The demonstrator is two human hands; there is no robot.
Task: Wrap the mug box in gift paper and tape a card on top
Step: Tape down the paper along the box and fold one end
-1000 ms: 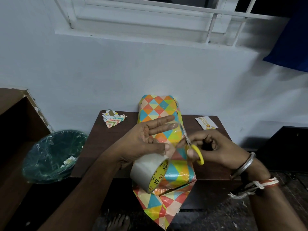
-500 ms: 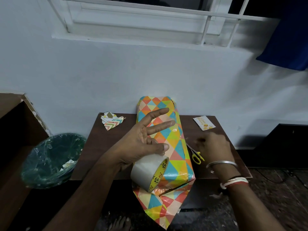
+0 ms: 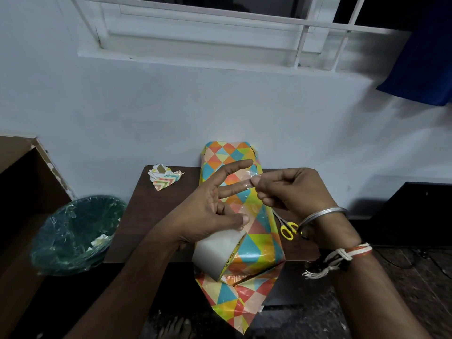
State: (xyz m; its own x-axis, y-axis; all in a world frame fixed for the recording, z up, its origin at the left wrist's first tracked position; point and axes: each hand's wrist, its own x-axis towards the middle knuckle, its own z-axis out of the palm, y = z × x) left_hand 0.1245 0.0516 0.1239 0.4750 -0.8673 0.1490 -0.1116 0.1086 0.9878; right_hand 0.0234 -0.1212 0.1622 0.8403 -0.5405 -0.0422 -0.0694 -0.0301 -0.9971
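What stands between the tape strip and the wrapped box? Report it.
Nothing visible. The tape strip, pinched by the right hand and touching the left hand, hangs directly over the wrapped box.

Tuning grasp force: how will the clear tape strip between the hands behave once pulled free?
Likely floppy: the tape strip looks thin and crinkled where the right hand pinches it. Probably sticky: it clings along the fingers of the left hand, which holds the tape roll. Seemingly near weightless, so apt to curl onto itself.
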